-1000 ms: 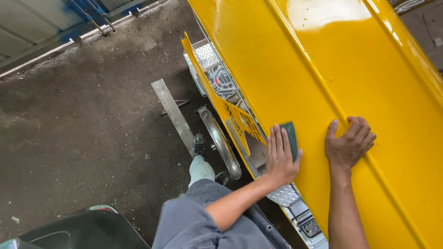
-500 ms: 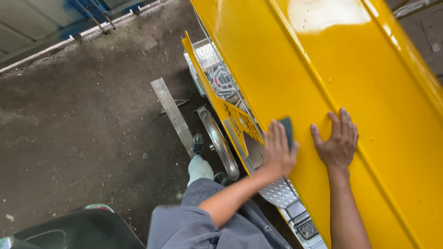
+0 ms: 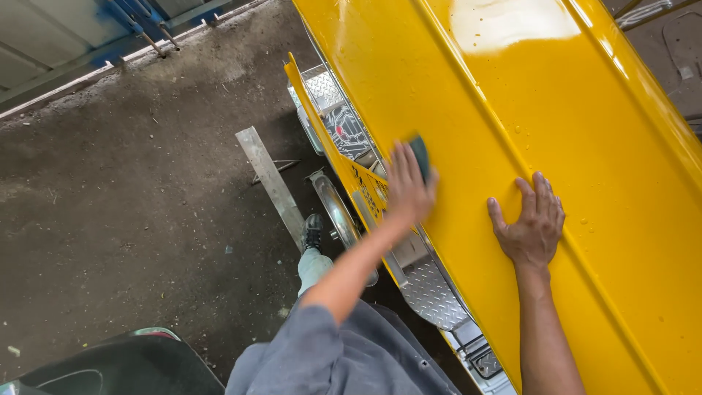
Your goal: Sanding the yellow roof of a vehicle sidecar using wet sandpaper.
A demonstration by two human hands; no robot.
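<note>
The person leans over a glossy yellow vehicle panel (image 3: pixel 512 110) that slopes away from them, its paint beaded with small water drops and catching a bright patch of light near the top. Their left hand (image 3: pixel 408 189) presses a dark green sanding pad (image 3: pixel 420 156) against the panel's left edge; the fingers lie close together over the pad, which pokes out past the fingertips. The hand looks blurred. Their right hand (image 3: pixel 532 227) lies flat on the yellow surface just to the right, palm down, fingers spread apart and holding nothing. The two hands are near each other but not touching.

Below the panel's edge runs a metal step of diamond-patterned plate (image 3: pixel 433 292), and beside it sits a rounded chrome part (image 3: pixel 338 212). The person's leg in grey trousers (image 3: pixel 314 267) ends in a dark shoe (image 3: pixel 312 231) planted on the rough concrete floor (image 3: pixel 131 219). A flat metal bar (image 3: pixel 269 181) lies on that floor, just beside the shoe. At the lower left corner a dark curved body part (image 3: pixel 124 366) shows. A blue frame (image 3: pixel 139 18) stands at the far edge of the floor.
</note>
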